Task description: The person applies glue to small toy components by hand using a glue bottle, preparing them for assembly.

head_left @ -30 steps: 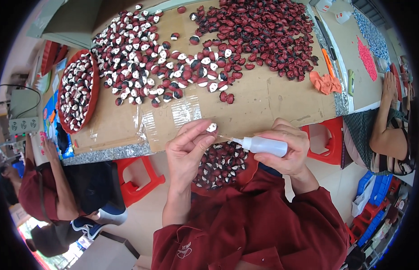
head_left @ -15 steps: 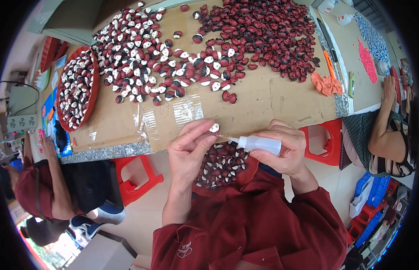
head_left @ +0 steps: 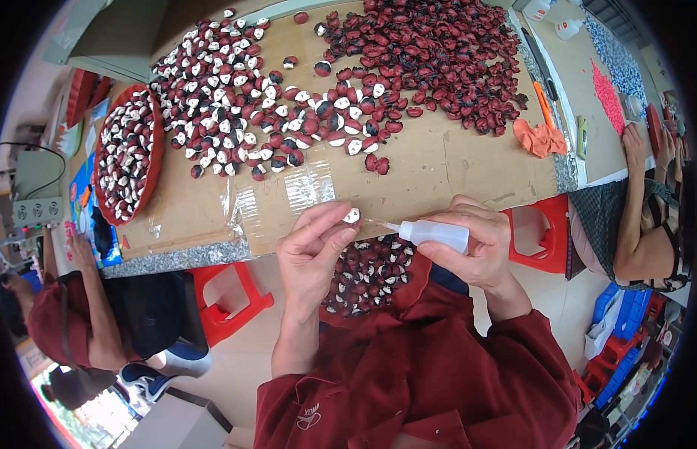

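Observation:
Pinched between the fingertips of my left hand (head_left: 309, 247) is a small white-faced piece (head_left: 352, 216) with dark dots. My right hand (head_left: 479, 243) is wrapped round a white squeeze bottle (head_left: 438, 235), held nearly level with its thin needle tip pointing left at the piece. Whether the tip touches the piece is too fine to tell. Below both hands, a red tray (head_left: 418, 283) sits at my lap, full of dark red, black and white pieces (head_left: 369, 271). My left hand partly covers its edge.
Across the cardboard-covered table (head_left: 408, 183) lie red-black-white pieces (head_left: 221, 97) and a heap of dark red shells (head_left: 446, 60). A filled red basket (head_left: 155, 168) stands left. An orange crumpled cloth (head_left: 539, 139) lies right. Co-workers sit on both sides, near red stools (head_left: 227, 303).
The bottle has shifted slightly right, away from the left fingertips. Both hands keep their grips, and the view has moved a little.

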The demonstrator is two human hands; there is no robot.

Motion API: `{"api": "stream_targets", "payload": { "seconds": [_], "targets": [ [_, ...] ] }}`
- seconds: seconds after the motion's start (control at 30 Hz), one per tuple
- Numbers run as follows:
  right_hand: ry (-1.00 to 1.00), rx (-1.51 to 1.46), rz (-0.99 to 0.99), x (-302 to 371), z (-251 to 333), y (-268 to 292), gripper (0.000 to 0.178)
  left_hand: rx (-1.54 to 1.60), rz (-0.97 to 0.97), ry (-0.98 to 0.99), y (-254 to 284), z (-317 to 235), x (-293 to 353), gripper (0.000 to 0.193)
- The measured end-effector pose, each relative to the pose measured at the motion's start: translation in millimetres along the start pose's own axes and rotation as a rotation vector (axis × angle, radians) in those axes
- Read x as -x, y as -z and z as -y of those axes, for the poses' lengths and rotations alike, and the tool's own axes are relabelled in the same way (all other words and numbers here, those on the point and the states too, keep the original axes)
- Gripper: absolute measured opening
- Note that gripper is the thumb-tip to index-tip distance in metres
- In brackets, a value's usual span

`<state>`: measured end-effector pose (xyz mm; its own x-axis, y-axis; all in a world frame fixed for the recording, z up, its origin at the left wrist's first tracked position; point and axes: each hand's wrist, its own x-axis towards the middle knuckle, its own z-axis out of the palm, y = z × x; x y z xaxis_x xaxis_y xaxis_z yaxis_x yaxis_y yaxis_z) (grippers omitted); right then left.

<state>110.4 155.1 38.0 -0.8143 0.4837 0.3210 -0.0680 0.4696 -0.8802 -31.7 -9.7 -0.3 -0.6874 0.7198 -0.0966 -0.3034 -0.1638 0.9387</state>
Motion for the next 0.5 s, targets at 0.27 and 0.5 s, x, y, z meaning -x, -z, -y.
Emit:
{"api": "stream_targets", "payload": {
  "seconds": [0.27,0.5],
  "targets": [
    [-0.106,-0.093,-0.077,1.2,-6.9,-2.7,0.028,0.037,-0.017,0.044,0.3,-2.2,2.0,0.031],
    [-0.076,-0.07,-0.103,-13.2,-9.4,-25.5,0.03,0.01,-0.107,0.027,-0.7,-5.2,7.0,0.033]
  ]
}}
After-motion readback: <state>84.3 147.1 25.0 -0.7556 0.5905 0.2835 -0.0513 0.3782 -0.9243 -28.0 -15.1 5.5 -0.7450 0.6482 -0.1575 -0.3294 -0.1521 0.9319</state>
